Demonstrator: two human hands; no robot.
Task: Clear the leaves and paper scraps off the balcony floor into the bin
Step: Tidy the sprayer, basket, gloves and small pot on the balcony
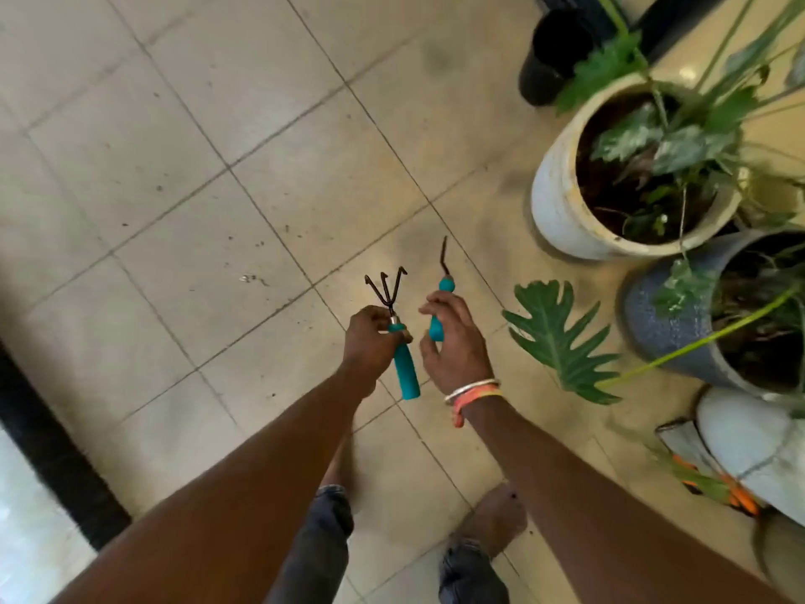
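Two teal-handled garden tools are being held up over the tiled floor in the middle of the frame. The three-pronged hand rake is being held by the left hand. Its grip is clamped round the top of the handle just under the prongs, and the rest of the handle is hanging free. The narrow hooked tool is being pinched by the right hand, its grip closed lightly on the handle with the fingers only partly curled.

The litter is lying on the tiles to the left of the tools. A small pale scrap is sitting left of centre, and dark specks are scattered just above it. Nothing is being gathered into a pile, and no litter is being carried.

A black container is standing at the upper right, well apart from the litter; whether it is the bin cannot be told. The large green leaf right of centre is being borne on a stalk from the blue-grey pot, so it is being judged a living leaf, not litter.

The clearing is being judged as barely begun. Both hands are being occupied by tools, and the scraps are yet to be collected and taken to a bin.
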